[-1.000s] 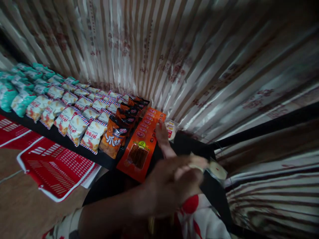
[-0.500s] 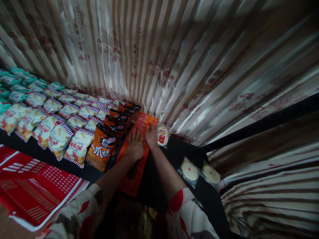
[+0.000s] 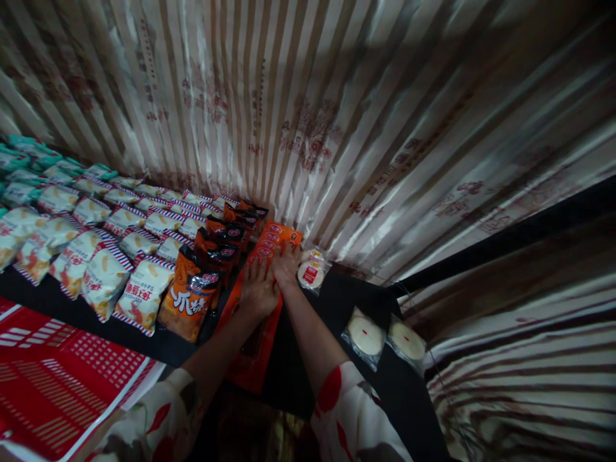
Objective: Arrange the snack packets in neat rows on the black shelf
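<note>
A long flat orange package point(image 3: 272, 321) with oval printed labels lies on the black table surface point(image 3: 291, 375). My left hand point(image 3: 258, 287) rests flat on its middle, fingers spread toward the far end. Farther up, my right hand point(image 3: 287, 262) lies on the package's right edge, its fingers stretched out and nothing held in them. Close to the right hand sits a clear packet with a round white cake and a red label point(image 3: 310, 274). Left of the package, a row of orange and black snack bags point(image 3: 190, 298) stands close beside it.
Rows of white snack bags point(image 3: 144, 292) fill the table's left, with green bags point(image 3: 24, 176) beyond. A red basket point(image 3: 62, 378) stands at the lower left. Two wrapped round white cakes point(image 3: 366, 335) lie at the right. A striped curtain point(image 3: 308, 115) hangs behind the table.
Both hands stay on the orange package, with the right hand's fingers now flatter and more stretched out. The view has shifted slightly; the bags and cakes keep their places.
</note>
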The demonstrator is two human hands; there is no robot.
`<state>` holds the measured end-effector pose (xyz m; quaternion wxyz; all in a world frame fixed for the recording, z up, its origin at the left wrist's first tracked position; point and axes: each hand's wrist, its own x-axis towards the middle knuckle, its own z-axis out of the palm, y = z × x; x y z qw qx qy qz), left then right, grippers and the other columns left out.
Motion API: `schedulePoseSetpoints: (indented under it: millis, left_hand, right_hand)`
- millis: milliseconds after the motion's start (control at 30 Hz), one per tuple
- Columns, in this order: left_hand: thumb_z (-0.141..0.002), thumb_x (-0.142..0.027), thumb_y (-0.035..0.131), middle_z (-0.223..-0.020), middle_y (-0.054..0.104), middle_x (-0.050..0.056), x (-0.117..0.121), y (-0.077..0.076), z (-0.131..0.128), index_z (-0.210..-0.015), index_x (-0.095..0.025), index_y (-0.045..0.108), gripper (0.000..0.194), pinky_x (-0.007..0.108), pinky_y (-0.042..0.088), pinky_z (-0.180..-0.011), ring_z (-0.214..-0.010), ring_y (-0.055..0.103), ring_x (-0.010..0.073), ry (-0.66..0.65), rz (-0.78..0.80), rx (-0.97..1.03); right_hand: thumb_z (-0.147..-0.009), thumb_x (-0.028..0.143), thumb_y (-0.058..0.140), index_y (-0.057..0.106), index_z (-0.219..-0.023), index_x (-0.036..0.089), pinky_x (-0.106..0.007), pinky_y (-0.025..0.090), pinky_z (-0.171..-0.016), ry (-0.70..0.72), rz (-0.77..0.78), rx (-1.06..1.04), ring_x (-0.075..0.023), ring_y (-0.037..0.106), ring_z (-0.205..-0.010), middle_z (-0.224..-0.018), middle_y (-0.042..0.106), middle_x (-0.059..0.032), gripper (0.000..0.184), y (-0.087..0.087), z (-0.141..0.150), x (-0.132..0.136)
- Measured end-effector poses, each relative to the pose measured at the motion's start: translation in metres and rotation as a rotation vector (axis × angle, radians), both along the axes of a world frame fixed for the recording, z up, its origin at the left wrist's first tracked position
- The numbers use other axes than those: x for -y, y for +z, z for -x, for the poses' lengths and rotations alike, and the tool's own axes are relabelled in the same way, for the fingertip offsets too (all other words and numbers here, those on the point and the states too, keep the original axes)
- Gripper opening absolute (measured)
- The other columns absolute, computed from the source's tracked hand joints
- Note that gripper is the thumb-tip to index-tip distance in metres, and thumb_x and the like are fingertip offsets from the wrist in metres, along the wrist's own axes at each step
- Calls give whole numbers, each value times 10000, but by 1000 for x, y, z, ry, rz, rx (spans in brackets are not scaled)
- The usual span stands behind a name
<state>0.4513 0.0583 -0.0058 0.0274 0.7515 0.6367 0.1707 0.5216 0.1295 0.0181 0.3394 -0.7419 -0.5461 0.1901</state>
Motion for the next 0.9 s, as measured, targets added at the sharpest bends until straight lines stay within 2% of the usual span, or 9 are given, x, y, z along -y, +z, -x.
schedulePoseSetpoints:
  millis: [133,233,333,467,900]
  left_hand:
    - [-868,-332,389,-1469,302,123,1,2,2,-1378,-120,377,552,490,152,-1118,-1365,210,325,-20,-17,-15]
    - [-855,-322,408,-1469,302,123,1,0,2,-1397,-117,338,583,488,145,-1120,-1368,201,322,-23,-26,-14]
    - [-851,-324,417,-1468,307,114,0,-2,2,-1410,-130,311,601,490,145,-1119,-1368,207,316,-28,-27,-11]
    - [-857,-328,413,-1455,334,116,0,-2,2,-1419,-128,287,610,482,141,-1122,-1366,217,309,-27,-10,0]
    - [-844,-334,429,-1483,280,95,-1,-1,3,-1407,-146,322,603,474,163,-1113,-1367,207,320,17,17,8]
  right_hand:
    - [-849,325,405,529,-1205,230,-551,232,-1015,-85,86,-33,-342,270,-1296,-1402,332,-129,390,0,5,-3]
    - [-841,326,412,518,-1217,241,-566,216,-1012,-113,86,-65,-352,266,-1296,-1419,296,-126,400,-2,8,-6]
    - [-834,339,411,531,-1196,256,-594,212,-999,-130,65,-101,-360,264,-1287,-1400,324,-115,390,-6,9,-8]
    - [-824,335,427,552,-1175,245,-576,239,-1000,-111,52,-85,-351,296,-1269,-1373,365,-120,384,-10,8,-9]
    - [-828,368,418,511,-1255,220,-532,246,-1024,-52,85,-70,-356,246,-1310,-1448,276,-111,462,-12,11,-12]
